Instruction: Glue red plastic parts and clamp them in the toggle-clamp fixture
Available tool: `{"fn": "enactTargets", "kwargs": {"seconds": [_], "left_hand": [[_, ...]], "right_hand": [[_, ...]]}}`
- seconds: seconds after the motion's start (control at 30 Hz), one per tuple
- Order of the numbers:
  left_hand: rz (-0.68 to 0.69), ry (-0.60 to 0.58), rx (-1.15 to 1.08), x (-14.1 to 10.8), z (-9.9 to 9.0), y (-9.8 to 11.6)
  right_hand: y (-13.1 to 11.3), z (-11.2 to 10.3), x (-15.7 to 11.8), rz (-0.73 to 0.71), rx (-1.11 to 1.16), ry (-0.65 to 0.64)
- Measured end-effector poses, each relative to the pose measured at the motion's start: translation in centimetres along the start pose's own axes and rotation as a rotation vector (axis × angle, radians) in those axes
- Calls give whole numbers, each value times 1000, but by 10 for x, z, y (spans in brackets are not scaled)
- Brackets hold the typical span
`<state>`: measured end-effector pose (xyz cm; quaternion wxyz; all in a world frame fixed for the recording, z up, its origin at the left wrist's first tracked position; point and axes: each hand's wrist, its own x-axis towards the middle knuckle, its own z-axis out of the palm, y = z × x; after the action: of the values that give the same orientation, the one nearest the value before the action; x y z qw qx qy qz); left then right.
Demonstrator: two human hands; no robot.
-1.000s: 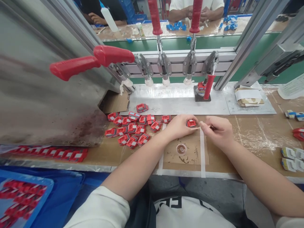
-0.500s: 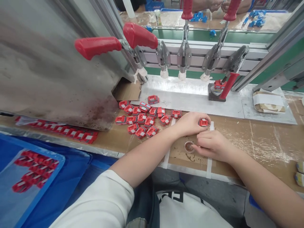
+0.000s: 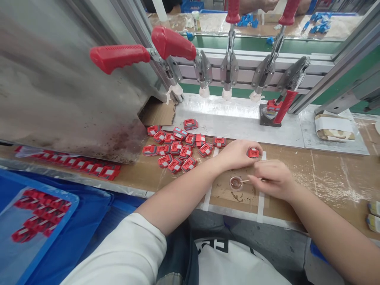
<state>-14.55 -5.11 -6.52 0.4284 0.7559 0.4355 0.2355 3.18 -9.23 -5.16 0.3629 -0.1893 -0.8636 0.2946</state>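
Note:
My left hand (image 3: 239, 154) is closed around a small red plastic part (image 3: 253, 152) with a rectangular recess on top, held at the bench surface. My right hand (image 3: 273, 178) pinches a thin wooden stick (image 3: 246, 181). The stick's tip reaches into a small round clear dish (image 3: 236, 183) of brownish liquid. Left of my hands, several similar red and grey parts (image 3: 186, 152) lie in a loose group on the brown bench cover.
Toggle clamps with red handles (image 3: 120, 57) stand along the metal rail behind. One clamp presses a red part in a dark block (image 3: 270, 115). A blue tray (image 3: 74, 202) with red parts sits lower left. Across the rail, another person's hands show near blue pieces (image 3: 247, 21).
My right hand has drawn back slightly to the right and lifted, so the stick between its fingers now shows. My left hand still holds the red part in place.

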Motion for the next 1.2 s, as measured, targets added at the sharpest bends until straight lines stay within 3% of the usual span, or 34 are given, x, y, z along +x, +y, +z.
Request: {"fn": "enactTargets", "kwargs": {"seconds": [0.1, 0.2, 0.8, 1.03, 1.2], "left_hand": [[-12, 0, 33, -1, -1, 3], [-21, 2, 70, -3, -2, 5], [-29, -7, 113, -2, -2, 7], [-1, -22, 70, -1, -2, 5], [-14, -8, 73, -1, -2, 6]], "right_hand": [[5, -10, -1, 178, -22, 309], [13, -15, -1, 350, -70, 443], [22, -13, 1, 414, -108, 392], [22, -19, 1, 376, -194, 390], [20, -20, 2, 267, -362, 383]]}}
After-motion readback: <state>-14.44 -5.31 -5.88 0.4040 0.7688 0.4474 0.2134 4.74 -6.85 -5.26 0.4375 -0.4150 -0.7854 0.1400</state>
